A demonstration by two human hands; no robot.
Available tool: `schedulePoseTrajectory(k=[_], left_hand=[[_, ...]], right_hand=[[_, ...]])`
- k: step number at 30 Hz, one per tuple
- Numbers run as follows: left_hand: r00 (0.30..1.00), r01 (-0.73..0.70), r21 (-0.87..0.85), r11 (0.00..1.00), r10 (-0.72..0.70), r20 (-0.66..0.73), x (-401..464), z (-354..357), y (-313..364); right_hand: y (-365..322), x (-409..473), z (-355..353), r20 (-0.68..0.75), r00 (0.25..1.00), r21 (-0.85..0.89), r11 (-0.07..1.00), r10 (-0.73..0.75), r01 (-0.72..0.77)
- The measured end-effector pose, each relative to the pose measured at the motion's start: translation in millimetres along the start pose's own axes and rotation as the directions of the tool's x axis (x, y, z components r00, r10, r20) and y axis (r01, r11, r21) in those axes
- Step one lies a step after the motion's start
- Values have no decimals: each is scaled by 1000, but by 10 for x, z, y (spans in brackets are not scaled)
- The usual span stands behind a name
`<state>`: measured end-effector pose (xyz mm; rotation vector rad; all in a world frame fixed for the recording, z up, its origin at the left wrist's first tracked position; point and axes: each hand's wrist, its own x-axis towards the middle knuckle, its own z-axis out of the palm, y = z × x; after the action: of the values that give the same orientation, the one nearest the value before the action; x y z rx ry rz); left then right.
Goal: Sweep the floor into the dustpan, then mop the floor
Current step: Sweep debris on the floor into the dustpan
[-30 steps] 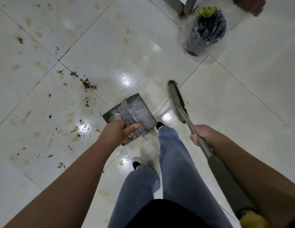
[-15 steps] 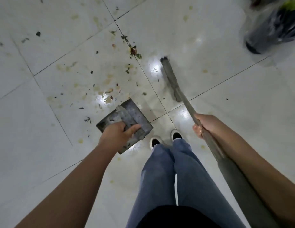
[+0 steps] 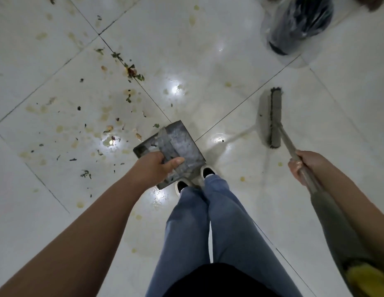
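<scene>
A: While both hands are loaded, status: left hand (image 3: 153, 168) grips the dustpan (image 3: 176, 146) by its strap handle, fingers curled under, thumb across the top; pan is metal, tilted, held in front of the shoes (image 3: 205, 171); can't tell whether its edge touches the floor.

B: Right side?

A: Right hand (image 3: 304, 166) is wrapped round the broom handle (image 3: 292, 144), fingers closed on the shaft; broom head (image 3: 273, 118) sits well out to the right of the pan, bristles at or close to the tile, contact not clear.

B: Debris location?

A: Leaf scraps and crumbs (image 3: 131, 71) scattered on the white tiled floor (image 3: 208, 50) left of and beyond the pan; densest along a grout line; yellowish stains spread over the same tiles; a few specks near the broom head.

B: Anything else in view?

A: Dark bin with a clear plastic liner (image 3: 298, 24) at top right, beyond the broom; blue jeans (image 3: 208, 221) below the pan.
</scene>
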<state>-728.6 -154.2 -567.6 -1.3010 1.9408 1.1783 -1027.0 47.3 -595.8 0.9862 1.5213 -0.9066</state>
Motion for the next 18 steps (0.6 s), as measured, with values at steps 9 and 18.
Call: schedulePoseTrajectory(k=[9, 18], left_hand=[[982, -178, 224, 958, 158, 102, 259, 264, 440], [998, -56, 275, 960, 48, 36, 171, 220, 235]], right_hand=[[256, 151, 325, 136, 984, -312, 947, 119, -71], [255, 26, 77, 24, 998, -211, 975, -61, 64]])
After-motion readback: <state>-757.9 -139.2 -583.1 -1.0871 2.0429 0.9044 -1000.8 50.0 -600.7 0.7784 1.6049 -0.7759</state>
